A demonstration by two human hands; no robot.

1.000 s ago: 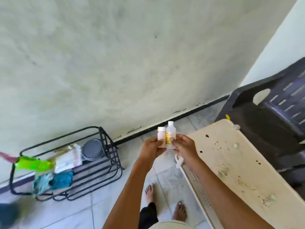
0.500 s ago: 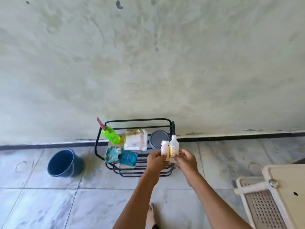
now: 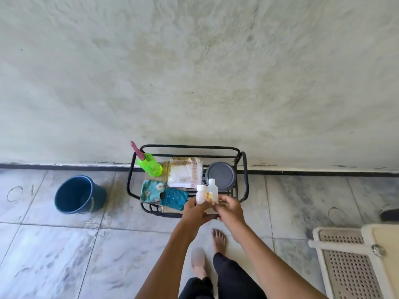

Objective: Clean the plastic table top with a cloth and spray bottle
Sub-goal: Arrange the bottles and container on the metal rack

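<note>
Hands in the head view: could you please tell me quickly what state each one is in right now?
Left hand: holding the short white bottle.
Right hand: holding the taller clear bottle.

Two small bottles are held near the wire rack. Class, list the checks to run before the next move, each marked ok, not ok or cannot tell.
1. Left hand grips the short white bottle: ok.
2. Right hand grips the taller clear bottle: ok.
3. Both caps on: ok; tightness cannot tell.
4. Free spot in the wire rack under the hands: cannot tell, hidden.
5. Green spray bottle and teal cloth in the rack, untouched: ok.
</note>
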